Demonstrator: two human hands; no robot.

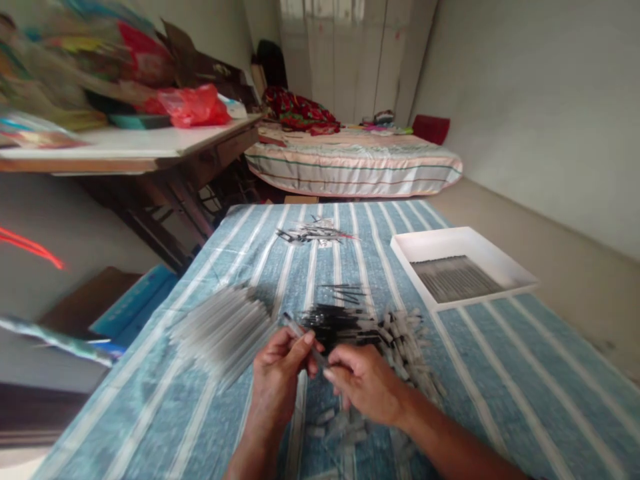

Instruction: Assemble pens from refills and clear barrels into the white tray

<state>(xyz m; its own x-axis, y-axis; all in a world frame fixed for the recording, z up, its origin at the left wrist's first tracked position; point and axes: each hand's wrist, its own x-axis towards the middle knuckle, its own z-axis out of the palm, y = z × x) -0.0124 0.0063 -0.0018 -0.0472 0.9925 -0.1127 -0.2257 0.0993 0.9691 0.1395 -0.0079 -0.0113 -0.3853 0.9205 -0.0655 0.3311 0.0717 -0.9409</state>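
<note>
Between the thumb and fingers of my left hand (285,360) is a slim pen-like tube (295,326) with a dark tip, tilted up to the left. My right hand (363,380) pinches its lower end. A pile of clear tubes (227,330) lies to the left of my hands. Just beyond them are black thin pieces (333,317). Whitish and dark small pieces (407,340) are heaped on the right, partly behind my right hand. Small translucent pieces (345,427) lie nearer to me, below my hands.
A white open box (505,263) with a row of thin grey sticks (457,279) stands at the right of the striped cloth (200,267). Loose thin pieces (317,231) lie at the far side. A cluttered side table (135,143) is at the left, a bed (355,163) beyond.
</note>
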